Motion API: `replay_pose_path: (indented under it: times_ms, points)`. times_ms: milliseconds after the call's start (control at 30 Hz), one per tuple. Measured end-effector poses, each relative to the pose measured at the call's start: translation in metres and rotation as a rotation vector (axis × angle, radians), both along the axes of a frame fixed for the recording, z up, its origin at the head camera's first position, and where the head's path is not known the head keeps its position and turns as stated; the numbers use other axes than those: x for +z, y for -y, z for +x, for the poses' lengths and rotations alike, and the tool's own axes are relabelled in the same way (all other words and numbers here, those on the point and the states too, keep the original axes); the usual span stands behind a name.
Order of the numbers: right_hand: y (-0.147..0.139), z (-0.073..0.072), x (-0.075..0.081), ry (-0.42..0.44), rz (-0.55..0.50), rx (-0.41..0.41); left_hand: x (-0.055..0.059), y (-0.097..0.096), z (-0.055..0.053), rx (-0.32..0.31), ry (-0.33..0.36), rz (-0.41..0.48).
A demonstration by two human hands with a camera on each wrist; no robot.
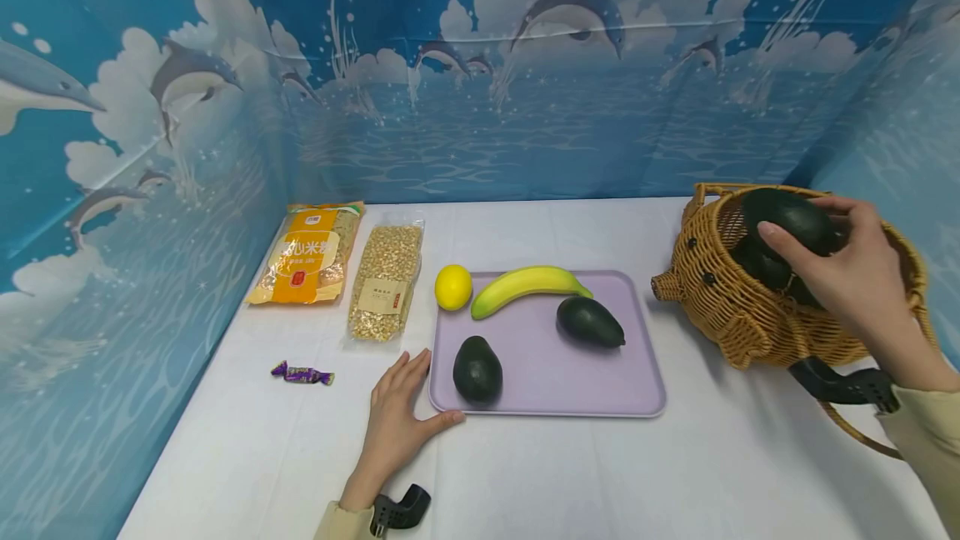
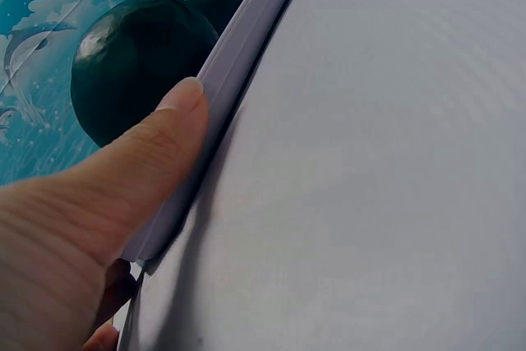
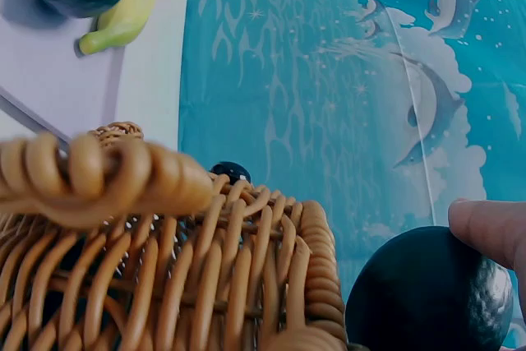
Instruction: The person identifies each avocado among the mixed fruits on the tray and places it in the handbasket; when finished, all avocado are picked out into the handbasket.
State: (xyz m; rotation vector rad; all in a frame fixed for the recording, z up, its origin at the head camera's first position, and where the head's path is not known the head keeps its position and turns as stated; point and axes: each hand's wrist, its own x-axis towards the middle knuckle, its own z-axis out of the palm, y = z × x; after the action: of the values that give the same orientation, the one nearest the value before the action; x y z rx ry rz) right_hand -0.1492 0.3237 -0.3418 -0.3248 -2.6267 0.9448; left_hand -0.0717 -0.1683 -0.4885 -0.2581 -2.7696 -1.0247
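At the right, my right hand (image 1: pixel 862 265) grips a dark green avocado (image 1: pixel 791 219) at the mouth of a pig-shaped wicker basket (image 1: pixel 735 319). More dark avocados (image 1: pixel 761 263) lie inside, partly hidden by the hand. The right wrist view shows the held avocado (image 3: pixel 427 293) beside the woven rim. My left hand (image 1: pixel 401 419) rests at the front left corner of a lilac tray (image 1: pixel 555 382), fingers extended, its thumb (image 2: pixel 168 133) against the rim. On the tray are a front-left avocado (image 1: pixel 477 371), another avocado (image 1: pixel 590 322), and a banana (image 1: pixel 528 283).
A yellow lemon (image 1: pixel 453 287) sits at the tray's back left corner. Farther left are an orange-labelled food bag (image 1: pixel 307 252), a clear pack of grains (image 1: pixel 387 273) and a purple wrapped candy (image 1: pixel 302 373). Dolphin-print cloth (image 1: pixel 480 132) encloses the back and sides of the white table (image 1: pixel 600 482).
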Motion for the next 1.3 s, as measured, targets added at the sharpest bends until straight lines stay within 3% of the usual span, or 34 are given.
replay_pose_path:
  times_ms: [200,533,800,1300]
  points:
    - [-0.011,-0.006,-0.007,0.033,0.002,0.006,0.001,0.0,0.0,0.003,0.003,0.001]
    - [0.002,0.007,0.016,0.112,0.004,0.063,0.003,0.0,0.0,0.007,0.05,0.002]
    - [-0.004,0.006,0.013,0.129,0.02,0.102,0.003,0.0,0.0,0.006,0.054,0.007]
    - [-0.005,0.006,0.01,0.184,0.062,0.099,0.001,0.0,0.0,0.003,0.025,-0.012]
